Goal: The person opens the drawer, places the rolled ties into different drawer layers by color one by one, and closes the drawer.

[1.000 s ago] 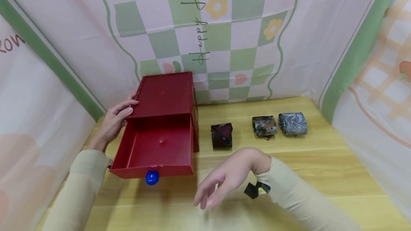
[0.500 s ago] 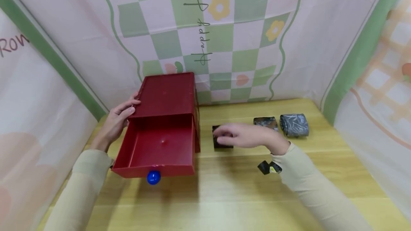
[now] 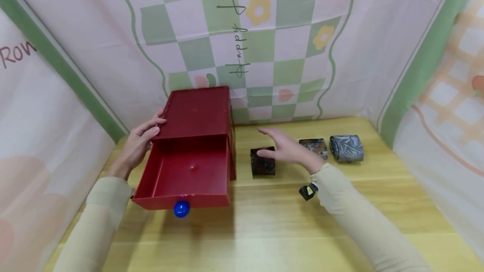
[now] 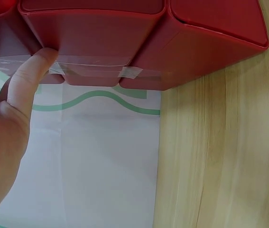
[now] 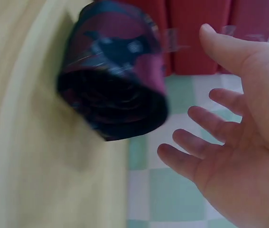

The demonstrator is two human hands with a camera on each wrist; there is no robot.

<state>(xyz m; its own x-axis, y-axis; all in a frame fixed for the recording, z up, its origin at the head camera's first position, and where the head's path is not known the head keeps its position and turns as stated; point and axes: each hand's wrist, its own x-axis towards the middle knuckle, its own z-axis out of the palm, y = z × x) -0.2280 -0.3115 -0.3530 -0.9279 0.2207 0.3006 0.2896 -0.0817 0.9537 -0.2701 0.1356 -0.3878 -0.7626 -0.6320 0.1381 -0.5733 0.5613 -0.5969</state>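
Observation:
My left hand (image 3: 138,144) rests along the left side of a red drawer cabinet (image 3: 198,112); in the left wrist view the thumb (image 4: 32,76) touches its side. The cabinet's top drawer (image 3: 189,201), with a round blue knob (image 3: 181,209), is pulled out and has nothing in it. Just right of the cabinet, a dark maroon rolled necktie (image 3: 262,166) lies on the table. Over it hovers my right hand (image 3: 285,148), fingers and thumb spread apart. The right wrist view shows the palm (image 5: 248,147) facing the roll's coiled end (image 5: 120,102), apart from it.
Two more rolled neckties, one brown and grey (image 3: 315,145) and one silver-grey (image 3: 347,148), lie farther right on the wooden table (image 3: 264,238). A patterned cloth (image 3: 261,45) hangs behind, with cloth walls at both sides.
My right hand has moved from the front of the table up and back to the maroon necktie, its fingers spreading apart. My left hand has stayed on the cabinet.

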